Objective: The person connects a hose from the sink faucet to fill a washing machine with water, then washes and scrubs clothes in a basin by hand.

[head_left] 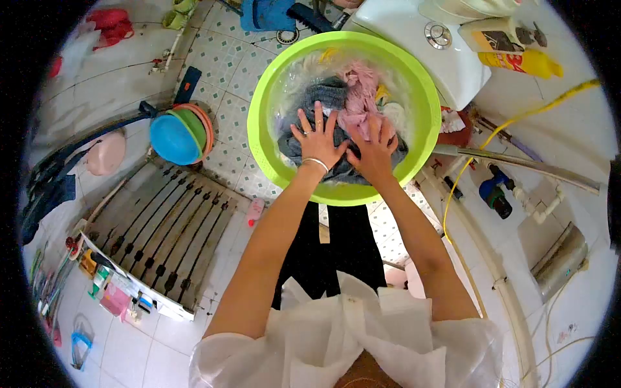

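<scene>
A large lime-green basin (257, 126) holds water and a heap of wet laundry. My left hand (318, 137), with a ring and a bracelet on it, lies with spread fingers on a dark grey garment (323, 96). Beside it, my right hand (373, 145) rests on the clothes with its fingers apart and a little bent. Its fingertips touch the lower end of a pink cloth (359, 90). White and yellow pieces (380, 94) show along the right side of the heap. What lies under my palms is hidden.
A white washbasin (401, 32) adjoins the tub at the upper right, with a yellow bottle (521, 63) on it. Stacked basins (173, 140) lean at the left near a slatted rack (162, 233). A yellow hose (453, 200) runs down the right side.
</scene>
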Demonstrator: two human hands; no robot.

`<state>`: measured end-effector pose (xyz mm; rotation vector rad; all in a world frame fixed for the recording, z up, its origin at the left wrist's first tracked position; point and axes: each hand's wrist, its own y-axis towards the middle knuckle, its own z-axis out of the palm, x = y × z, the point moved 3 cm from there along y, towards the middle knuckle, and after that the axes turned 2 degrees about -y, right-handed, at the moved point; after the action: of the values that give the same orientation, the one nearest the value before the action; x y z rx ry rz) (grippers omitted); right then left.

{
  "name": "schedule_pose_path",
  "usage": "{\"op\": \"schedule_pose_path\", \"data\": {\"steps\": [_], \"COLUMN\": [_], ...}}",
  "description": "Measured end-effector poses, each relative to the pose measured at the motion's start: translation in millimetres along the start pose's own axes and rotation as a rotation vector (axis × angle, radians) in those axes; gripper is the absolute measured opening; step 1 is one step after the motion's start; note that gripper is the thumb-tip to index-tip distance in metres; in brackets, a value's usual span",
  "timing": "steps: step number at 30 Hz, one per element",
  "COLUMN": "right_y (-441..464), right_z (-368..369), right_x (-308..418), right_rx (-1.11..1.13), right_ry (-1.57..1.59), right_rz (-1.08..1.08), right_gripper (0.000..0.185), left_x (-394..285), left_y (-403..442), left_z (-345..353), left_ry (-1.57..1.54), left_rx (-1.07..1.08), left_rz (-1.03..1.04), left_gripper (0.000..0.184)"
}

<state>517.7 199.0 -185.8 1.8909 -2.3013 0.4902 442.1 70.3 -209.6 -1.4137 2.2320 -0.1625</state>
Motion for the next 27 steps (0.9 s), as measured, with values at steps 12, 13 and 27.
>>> {"op": "schedule_pose_path", "data": {"steps": [12, 13, 27], "right_y": [79, 85, 162], "right_z": [87, 87, 97], "right_x": [-42, -42, -71], "right_rx": [0.214, 0.211, 0.408], "right_ry": [-0.079, -0.079, 0.158], "right_rz": [-0.032, -0.019, 0.230], "right_gripper": [0.066, 0.065, 0.056], "left_x": [57, 61, 93], "left_y": [98, 101, 152], "left_z": [74, 78, 91], "left_ry": [0.061, 0.042, 0.223], "left_rx": [0.234, 0.219, 0.293], "left_rz": [-0.036, -0.048, 0.187], "left_gripper": [0.055, 0.053, 0.031]}}
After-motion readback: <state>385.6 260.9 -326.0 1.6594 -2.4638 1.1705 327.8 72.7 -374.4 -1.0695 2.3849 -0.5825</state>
